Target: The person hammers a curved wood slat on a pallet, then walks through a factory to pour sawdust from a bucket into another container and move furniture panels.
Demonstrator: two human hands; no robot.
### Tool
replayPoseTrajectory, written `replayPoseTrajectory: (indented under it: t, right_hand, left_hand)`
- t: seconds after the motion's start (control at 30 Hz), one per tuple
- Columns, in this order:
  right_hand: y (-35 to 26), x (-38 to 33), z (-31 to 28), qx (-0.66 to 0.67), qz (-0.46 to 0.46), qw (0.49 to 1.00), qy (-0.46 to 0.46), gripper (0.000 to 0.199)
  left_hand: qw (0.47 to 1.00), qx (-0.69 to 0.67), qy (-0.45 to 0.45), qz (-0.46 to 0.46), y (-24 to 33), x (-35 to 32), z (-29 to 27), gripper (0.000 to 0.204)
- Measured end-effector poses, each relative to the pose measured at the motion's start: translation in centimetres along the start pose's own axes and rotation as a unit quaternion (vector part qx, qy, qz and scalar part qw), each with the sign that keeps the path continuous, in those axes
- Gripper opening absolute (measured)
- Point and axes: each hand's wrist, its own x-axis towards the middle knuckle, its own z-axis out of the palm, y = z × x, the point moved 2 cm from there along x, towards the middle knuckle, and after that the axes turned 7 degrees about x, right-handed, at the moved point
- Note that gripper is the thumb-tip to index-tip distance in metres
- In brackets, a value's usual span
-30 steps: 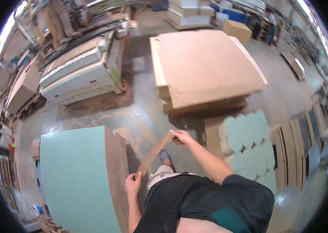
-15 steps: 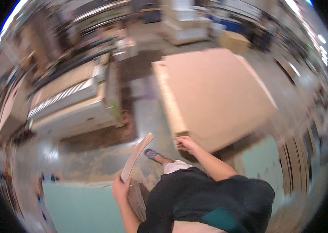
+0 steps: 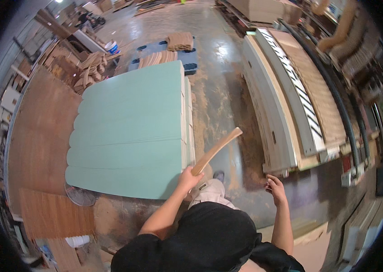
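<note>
My left hand (image 3: 189,178) is closed around the lower end of a thin, curved wooden strip (image 3: 217,149). The strip's free end points up and away to the right, over the floor. Just left of this hand is the near right corner of a big stack of pale green boards (image 3: 128,127) with scalloped left ends. My right hand (image 3: 276,188) is held out to the right with its fingers loosely bent and partly apart. I see nothing in it. It is near the front end of a long machine (image 3: 268,122) with a black-and-white striped edge, apparently without touching it.
Beyond the green stack, a blue pallet (image 3: 154,47) carries piles of curved wooden pieces (image 3: 179,41). Wood scraps (image 3: 92,68) and a white bucket (image 3: 111,46) are at the far left. A large brown panel (image 3: 42,136) borders the stack. A dusty aisle (image 3: 214,86) runs between stack and machine.
My view has swung left, so the green stack and the machine now fill it and the large brown-topped stack is gone. My left hand still holds the strip; my right hand has come away from that stack.
</note>
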Motion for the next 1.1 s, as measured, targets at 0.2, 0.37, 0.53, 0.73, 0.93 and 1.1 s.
replayPoseTrajectory:
  t: [0.2,0.37,0.53,0.73,0.93,1.1]
  right_hand:
    - [-10.3,19.5,6.5,-0.008,-0.04,0.994,-0.106,0.038]
    - [-15.6,36.0,11.6,-0.1,-0.016,0.982,-0.157,0.038]
    - [-27.0,45.5,18.6,-0.115,-0.081,0.969,-0.202,0.037]
    - [-36.8,58.4,21.5,-0.087,-0.033,0.986,-0.138,0.035]
    - [-46.1,77.9,24.3,-0.121,-0.061,0.981,-0.14,0.035]
    - [-56.2,92.5,33.2,-0.138,-0.077,0.969,-0.189,0.035]
  left_hand:
    - [0.991,-0.083,0.098,-0.044,4.0,10.2,1.7,0.059]
    - [0.993,-0.051,0.08,-0.07,11.4,23.9,-0.3,0.072]
    - [0.992,-0.03,0.108,-0.061,21.0,35.1,-6.5,0.071]
    - [0.987,-0.005,0.16,-0.004,28.9,48.6,-11.9,0.063]
    - [0.979,0.087,0.177,0.05,37.4,64.3,-14.9,0.056]
    - [0.98,0.107,0.167,-0.016,38.2,78.7,-14.4,0.053]
